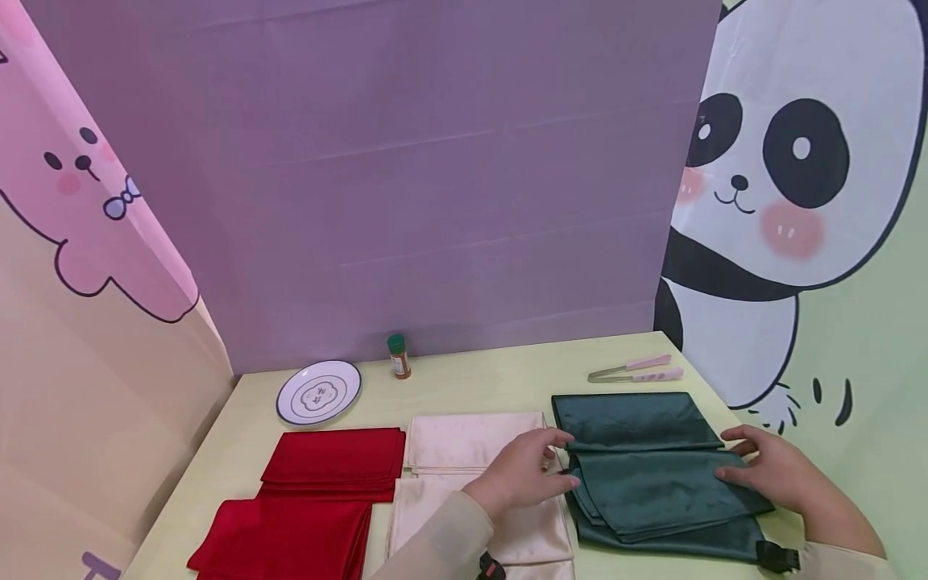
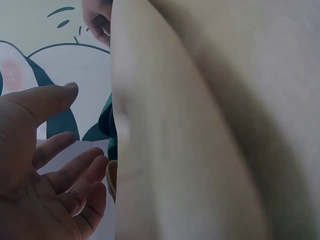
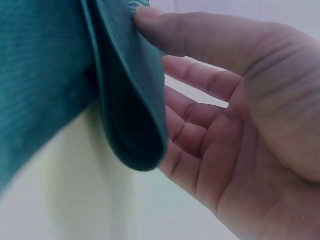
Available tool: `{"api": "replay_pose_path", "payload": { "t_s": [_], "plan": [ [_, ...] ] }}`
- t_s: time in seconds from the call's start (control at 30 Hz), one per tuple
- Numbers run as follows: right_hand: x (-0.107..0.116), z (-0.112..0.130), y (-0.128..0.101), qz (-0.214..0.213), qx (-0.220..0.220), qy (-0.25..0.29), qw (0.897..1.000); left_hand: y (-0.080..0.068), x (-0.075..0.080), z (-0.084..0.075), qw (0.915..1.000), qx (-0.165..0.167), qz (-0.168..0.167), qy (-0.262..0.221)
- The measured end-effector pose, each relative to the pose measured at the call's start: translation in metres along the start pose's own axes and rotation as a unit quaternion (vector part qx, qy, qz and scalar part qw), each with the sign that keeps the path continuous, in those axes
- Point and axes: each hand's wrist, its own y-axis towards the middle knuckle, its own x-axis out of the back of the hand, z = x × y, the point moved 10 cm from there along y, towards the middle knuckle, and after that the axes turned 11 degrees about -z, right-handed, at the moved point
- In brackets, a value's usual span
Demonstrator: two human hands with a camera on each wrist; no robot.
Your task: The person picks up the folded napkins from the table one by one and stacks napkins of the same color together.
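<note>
You are partway through folding the green cloth (image 1: pixel 656 471), which lies at the near right of the table (image 1: pixel 493 379), just right of the cream cloths (image 1: pixel 474 441). Your left hand (image 1: pixel 524 471) rests open at its left edge, fingers relaxed; your right hand (image 1: pixel 772 467) is open too, fingertips touching the right edge. The next move likely calls for pinching both edges evenly and keeping the layers square. The cloth is dark green with a satin sheen, already doubled into several smooth layers with rounded folds.
</note>
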Motion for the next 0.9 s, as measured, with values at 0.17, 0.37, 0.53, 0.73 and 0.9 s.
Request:
{"api": "replay_pose_path", "payload": {
  "t_s": [0.17,0.37,0.53,0.73,0.9],
  "plan": [
    [0.001,0.002,-0.002,0.003,-0.005,0.001,1.0,0.005,-0.007,0.001,0.9991,-0.008,0.003,0.041],
    [0.002,0.004,-0.004,-0.003,0.001,0.0,1.0,0.009,-0.013,0.0,0.9967,-0.012,0.008,0.079],
    [0.002,0.005,-0.005,-0.004,0.008,-0.001,1.0,0.011,-0.016,0.002,0.9957,0.0,0.013,0.091],
    [0.001,0.009,-0.009,0.007,0.019,-0.003,1.0,0.014,-0.018,0.001,0.9923,-0.005,0.016,0.122],
    [-0.004,0.006,-0.01,0.024,0.014,-0.003,1.0,0.018,-0.024,0.003,0.986,-0.005,0.018,0.166]
  ]
}}
